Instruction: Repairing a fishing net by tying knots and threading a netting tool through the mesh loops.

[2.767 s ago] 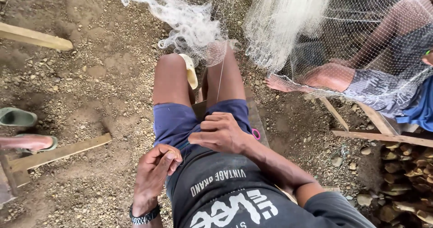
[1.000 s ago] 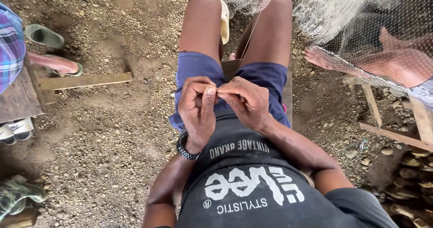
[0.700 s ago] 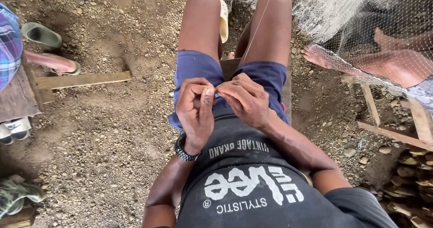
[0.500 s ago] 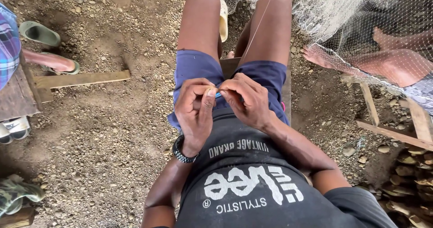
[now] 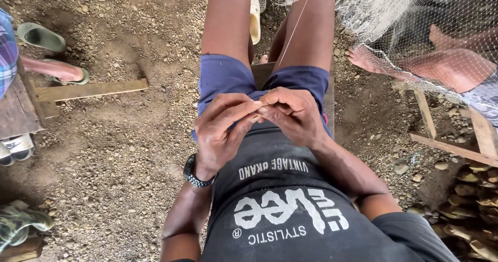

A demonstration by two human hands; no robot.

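I sit on a wooden bench (image 5: pixel 263 71) with my knees apart. My left hand (image 5: pixel 223 132) and my right hand (image 5: pixel 293 114) meet over my lap, fingertips pinched together on a thin pale fishing line (image 5: pixel 293 31). The line runs up from my fingers between my thighs to a white fishing net (image 5: pixel 384 8) bunched at the top. A black watch (image 5: pixel 193 173) sits on my left wrist. What lies between the fingertips is too small to make out.
Gravel ground lies all around. Another person's foot (image 5: pixel 373 65) and leg lie under the net at the right, beside wooden slats (image 5: pixel 446 145). At the left are a wooden bench (image 5: pixel 88 91), a person's foot in a green sandal (image 5: pixel 57 70) and stacked wood (image 5: pixel 477 200) at lower right.
Since 2.8 s ago my hands have come together at my lap and pinched the line. In the last second they stay there, fingers shifting slightly.
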